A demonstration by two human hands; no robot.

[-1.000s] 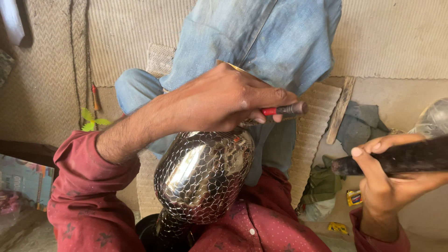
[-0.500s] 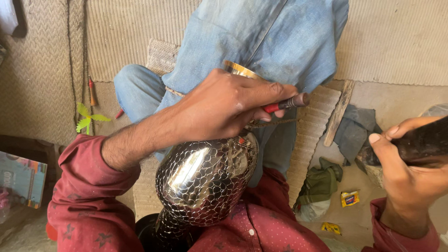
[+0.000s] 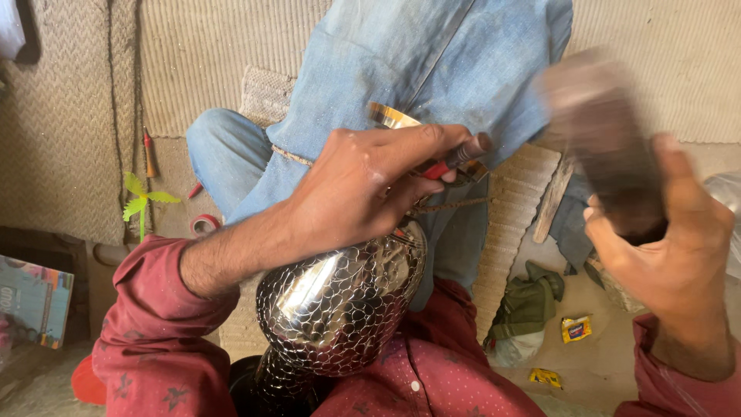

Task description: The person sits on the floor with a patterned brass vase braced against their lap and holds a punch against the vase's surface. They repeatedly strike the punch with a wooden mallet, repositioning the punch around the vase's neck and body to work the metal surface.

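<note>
A shiny metal vase (image 3: pixel 340 305) with a scale pattern hammered into it lies across my lap, its neck towards me. My left hand (image 3: pixel 363 193) rests on top of the vase and grips a red-handled punch (image 3: pixel 455 161), tip pointing right over the vase's shoulder. A brass-coloured rim (image 3: pixel 390 117) shows just beyond the fingers. My right hand (image 3: pixel 664 239) is raised at the right and holds a dark mallet (image 3: pixel 606 143), blurred by motion, above and to the right of the punch.
My blue-jeaned legs (image 3: pixel 432 69) stretch over woven mats (image 3: pixel 69 116). A green plastic sprig (image 3: pixel 143 202), a red tape roll (image 3: pixel 204 224) and a red tool (image 3: pixel 148 154) lie at left. A green cloth (image 3: pixel 529 305), small wrappers (image 3: pixel 575 328) and a wooden stick (image 3: pixel 552 199) lie at right.
My right hand has swung the mallet up and inward from low at the right edge. The left hand keeps the punch on the vase; the view has shifted slightly.
</note>
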